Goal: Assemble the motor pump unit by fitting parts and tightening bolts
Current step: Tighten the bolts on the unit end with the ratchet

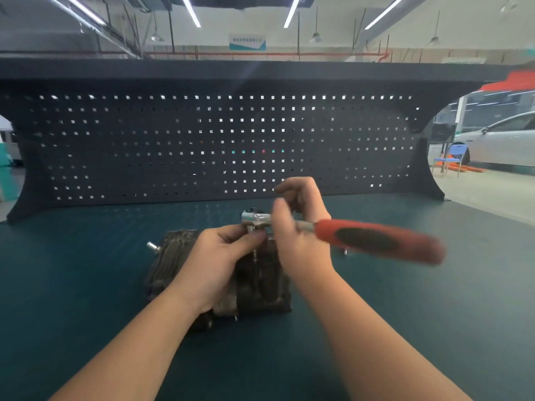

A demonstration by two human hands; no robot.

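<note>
Head view: left hand (215,263) pinches the socket just under the ratchet wrench (341,231) head, fingers curled. Right hand (298,224) grips the shaft beside the red handle, fingers wrapped. Motor pump unit (254,282) sits on the green bench (86,285) directly beneath both hands' fingers.

The green surface (86,285) lies open left and right of the dark motor pump unit (179,256), which blocks the middle. Behind, the pegboard (202,146) walls off the far edge, and the ratchet's red handle (376,238) juts across the right side above the surface
</note>
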